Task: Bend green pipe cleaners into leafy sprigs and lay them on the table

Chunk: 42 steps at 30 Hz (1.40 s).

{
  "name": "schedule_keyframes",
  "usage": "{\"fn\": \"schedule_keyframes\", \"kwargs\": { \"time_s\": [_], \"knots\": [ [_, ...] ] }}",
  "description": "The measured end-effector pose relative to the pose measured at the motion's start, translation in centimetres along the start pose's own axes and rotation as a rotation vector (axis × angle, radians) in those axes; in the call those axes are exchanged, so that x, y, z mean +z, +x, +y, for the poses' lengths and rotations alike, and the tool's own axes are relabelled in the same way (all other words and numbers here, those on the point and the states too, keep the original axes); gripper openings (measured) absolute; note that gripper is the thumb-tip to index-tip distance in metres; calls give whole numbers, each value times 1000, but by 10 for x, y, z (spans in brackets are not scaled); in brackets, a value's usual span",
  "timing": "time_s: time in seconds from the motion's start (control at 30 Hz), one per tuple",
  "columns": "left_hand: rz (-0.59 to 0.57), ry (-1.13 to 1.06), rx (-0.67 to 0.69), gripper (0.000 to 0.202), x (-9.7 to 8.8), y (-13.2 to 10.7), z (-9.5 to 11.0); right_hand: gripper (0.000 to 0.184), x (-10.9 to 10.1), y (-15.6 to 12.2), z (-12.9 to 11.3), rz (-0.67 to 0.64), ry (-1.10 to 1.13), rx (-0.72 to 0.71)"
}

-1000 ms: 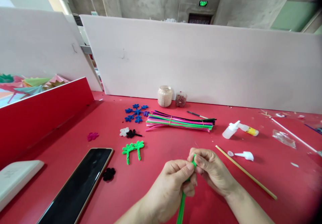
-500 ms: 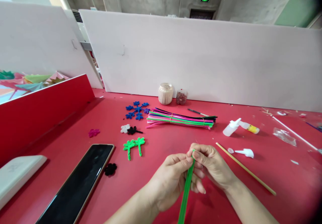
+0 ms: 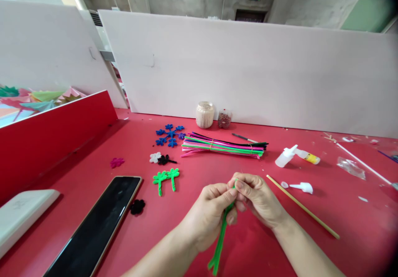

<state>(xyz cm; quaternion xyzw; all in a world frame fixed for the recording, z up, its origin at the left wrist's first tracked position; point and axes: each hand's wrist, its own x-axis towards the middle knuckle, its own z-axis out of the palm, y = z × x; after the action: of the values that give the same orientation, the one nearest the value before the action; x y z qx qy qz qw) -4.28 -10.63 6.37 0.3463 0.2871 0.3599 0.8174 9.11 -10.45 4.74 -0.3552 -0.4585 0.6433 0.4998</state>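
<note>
Both of my hands meet low in the middle of the red table [image 3: 357, 231], pinching the top of a green pipe cleaner [image 3: 220, 241]. My left hand [image 3: 209, 215] grips it from the left with thumb and fingers closed. My right hand [image 3: 258, 199] is closed on the tip from the right. The pipe cleaner hangs down towards me, its lower end doubled. Two finished green pipe-cleaner shapes [image 3: 166, 178] lie just left of my hands.
A bundle of coloured pipe cleaners [image 3: 222, 146] lies behind my hands, with blue flower shapes [image 3: 169, 135], two jars [image 3: 205, 114] and glue bottles [image 3: 295, 155]. A wooden stick [image 3: 303, 211] lies right of my hands. A phone [image 3: 96, 225] and white case [image 3: 21, 215] lie left.
My hands have shifted slightly up the table and kept twisting the green pipe cleaner; its lower end has swung left and now shows doubled.
</note>
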Motion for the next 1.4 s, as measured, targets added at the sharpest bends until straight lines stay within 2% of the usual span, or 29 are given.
{"fn": "schedule_keyframes", "kwargs": {
  "time_s": [0.1,0.23,0.33,0.4,0.57,0.83,1.0,1.13,1.23,1.4],
  "knots": [
    [33,48,-4,20,-1,-3,2,23,-3,-3,-4,28,-61,-15],
    [22,113,-43,22,-7,-6,2,20,-9,-10,-13,129,-407,-128],
    [1,146,-81,22,-13,-6,2,23,-9,-18,-20,52,-649,-195],
    [-22,179,-126,23,-16,-6,3,26,-7,-22,-24,-15,-732,-201],
    [-54,286,-212,23,-17,-10,8,21,-2,-24,-29,-153,-779,-183],
    [-29,370,-205,25,-14,-12,10,16,-7,-25,-31,-201,-836,-229],
    [-37,498,-173,26,-14,-15,11,16,-6,-25,-35,-238,-882,-219],
    [-4,516,-128,27,-14,-16,8,23,-7,-27,-35,-193,-927,-221],
    [25,489,-136,27,-14,-16,7,32,-8,-30,-34,-129,-1114,-355],
    [13,471,-159,26,-12,-16,8,24,-8,-33,-34,-156,-1482,-661]
  ]
}}
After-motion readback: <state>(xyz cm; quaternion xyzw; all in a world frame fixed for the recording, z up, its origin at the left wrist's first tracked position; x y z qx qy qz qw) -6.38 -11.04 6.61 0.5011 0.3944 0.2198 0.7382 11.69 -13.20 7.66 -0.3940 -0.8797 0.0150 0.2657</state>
